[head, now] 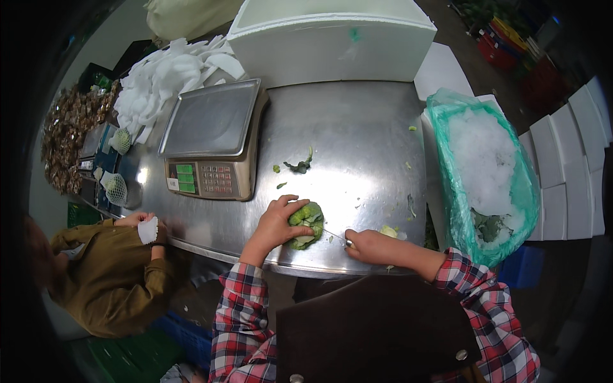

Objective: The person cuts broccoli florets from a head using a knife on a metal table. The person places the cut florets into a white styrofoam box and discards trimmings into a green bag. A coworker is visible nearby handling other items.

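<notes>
A green head of broccoli [306,224] lies on the stainless steel table [335,124] near its front edge. Fingers and thumb of my left hand [280,225] grip it from the left. My right hand [371,246] is closed around the handle of a knife [335,235], whose thin blade points left and reaches the right side of the broccoli. Whether the blade has entered it I cannot tell. Beyond my left hand lie a dark leaf scrap [300,166] and small green bits. A pale vegetable piece [389,231] rests just behind my right wrist.
A digital scale [208,139] stands at the left, with white foam netting [163,72] behind it. A large foam box [330,50] stands at the back. Right of the table is a green-bag-lined box [443,191] holding ice. A co-worker [115,277] handles white netting at the left.
</notes>
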`<action>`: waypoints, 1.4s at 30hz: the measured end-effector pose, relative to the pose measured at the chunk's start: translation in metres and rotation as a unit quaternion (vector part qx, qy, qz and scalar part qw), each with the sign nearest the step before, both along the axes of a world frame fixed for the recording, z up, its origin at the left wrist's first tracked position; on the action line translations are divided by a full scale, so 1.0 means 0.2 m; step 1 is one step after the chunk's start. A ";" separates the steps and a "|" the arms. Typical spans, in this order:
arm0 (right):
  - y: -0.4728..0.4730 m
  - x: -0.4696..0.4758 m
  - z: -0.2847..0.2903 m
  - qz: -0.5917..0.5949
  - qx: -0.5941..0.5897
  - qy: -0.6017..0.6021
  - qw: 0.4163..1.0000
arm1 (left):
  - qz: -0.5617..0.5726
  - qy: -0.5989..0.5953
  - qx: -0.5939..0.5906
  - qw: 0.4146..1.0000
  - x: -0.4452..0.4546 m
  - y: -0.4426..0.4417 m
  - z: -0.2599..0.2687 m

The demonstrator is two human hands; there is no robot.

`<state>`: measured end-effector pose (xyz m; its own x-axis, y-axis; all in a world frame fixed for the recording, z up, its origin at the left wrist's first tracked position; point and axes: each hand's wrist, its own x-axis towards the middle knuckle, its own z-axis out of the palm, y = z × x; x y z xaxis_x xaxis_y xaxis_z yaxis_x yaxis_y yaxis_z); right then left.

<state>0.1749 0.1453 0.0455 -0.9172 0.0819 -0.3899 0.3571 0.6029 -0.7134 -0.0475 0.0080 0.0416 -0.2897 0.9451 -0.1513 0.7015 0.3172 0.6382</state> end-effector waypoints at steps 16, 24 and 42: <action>-0.06 0.05 -0.08 -0.053 0.040 0.025 0.997 | -0.035 0.009 -0.081 0.996 -0.01 0.11 0.04; -0.09 0.05 -0.04 -0.061 0.097 0.022 0.993 | 0.066 0.064 -0.069 0.993 0.08 0.06 0.02; -0.10 0.06 -0.08 -0.038 0.042 0.052 0.997 | 0.060 0.006 -0.149 0.987 0.06 0.00 0.06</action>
